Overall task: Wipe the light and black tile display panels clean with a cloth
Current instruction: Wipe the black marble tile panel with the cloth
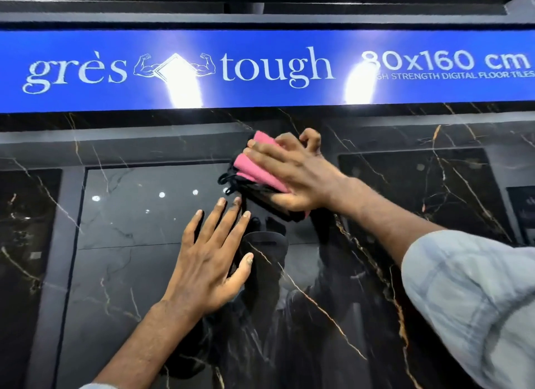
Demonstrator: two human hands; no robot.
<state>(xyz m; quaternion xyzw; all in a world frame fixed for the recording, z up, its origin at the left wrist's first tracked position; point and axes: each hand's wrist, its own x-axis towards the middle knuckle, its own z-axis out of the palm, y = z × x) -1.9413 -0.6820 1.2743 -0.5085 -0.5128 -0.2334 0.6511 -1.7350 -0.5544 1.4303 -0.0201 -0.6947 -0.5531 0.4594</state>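
Note:
A glossy black tile panel (390, 162) with gold and white veins fills the view in front of me. My right hand (292, 171) holds a folded pink cloth (257, 168) with a dark fringed edge and presses it against the upper part of the panel, thumb under the cloth and fingers spread over it. My left hand (212, 258) lies flat on the tile below and to the left of the cloth, fingers straight and spread. The panel mirrors my hands and a dark figure. No light-coloured panel is in sight.
A blue sign (86, 99) reading "grès tough 80x160 cm" runs across the top, just above the tile. A dark frame (144, 15) sits above the sign. Ceiling lights and other showroom panels reflect in the glossy surface.

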